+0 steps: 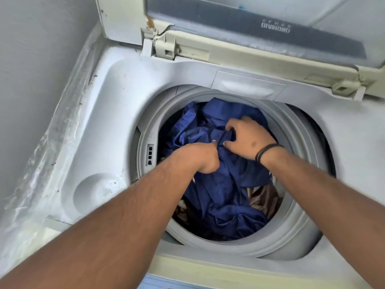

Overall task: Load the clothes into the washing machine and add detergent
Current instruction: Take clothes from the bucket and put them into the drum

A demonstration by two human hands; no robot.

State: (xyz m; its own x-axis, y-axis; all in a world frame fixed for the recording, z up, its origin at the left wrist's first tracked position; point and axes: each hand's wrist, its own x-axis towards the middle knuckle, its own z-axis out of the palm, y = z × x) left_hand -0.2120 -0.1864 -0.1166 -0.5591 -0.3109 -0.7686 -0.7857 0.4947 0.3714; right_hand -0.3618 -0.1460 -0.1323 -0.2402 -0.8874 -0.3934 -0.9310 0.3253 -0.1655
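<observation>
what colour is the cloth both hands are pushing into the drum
Deep blue cloth, gripped by the left hand and right hand; head view.

A plain grey wall [31, 69] is running up left of the hands, crinkled clear plastic sheeting [41, 163] is lying along its base, and soft even daylight is falling across the scene, casting no hard shadows.
</observation>
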